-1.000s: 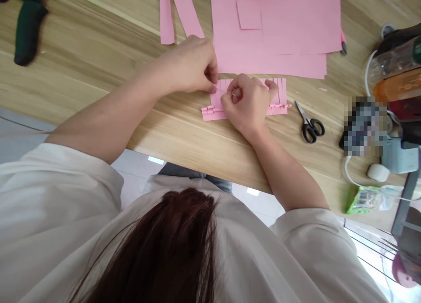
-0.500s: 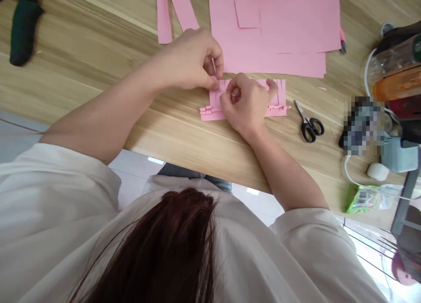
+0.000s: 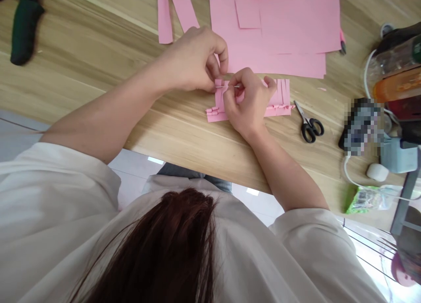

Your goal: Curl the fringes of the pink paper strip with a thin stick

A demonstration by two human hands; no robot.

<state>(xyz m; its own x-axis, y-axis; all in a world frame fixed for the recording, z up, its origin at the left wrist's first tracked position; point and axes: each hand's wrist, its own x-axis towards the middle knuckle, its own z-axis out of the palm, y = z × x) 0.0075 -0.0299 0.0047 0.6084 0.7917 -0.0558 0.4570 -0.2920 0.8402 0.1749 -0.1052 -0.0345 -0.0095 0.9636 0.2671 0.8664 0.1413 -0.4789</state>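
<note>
The left hand (image 3: 194,59) is closed, its fingertips (image 3: 219,70) pinching the top edge of a fringed pink paper strip (image 3: 215,114), which lies on the wooden table (image 3: 98,75) just below pink paper sheets (image 3: 279,31). The right hand (image 3: 246,103) is closed around a thin white stick (image 3: 235,87) against the strip. Scissors (image 3: 309,128) lie nearby. The print on a green packet (image 3: 362,201) is too small to read.

Craft spot, prob. home/office: wood desk (image 3: 184,136), pink paper sheets (image 3: 283,22), scissors (image 3: 308,128).
</note>
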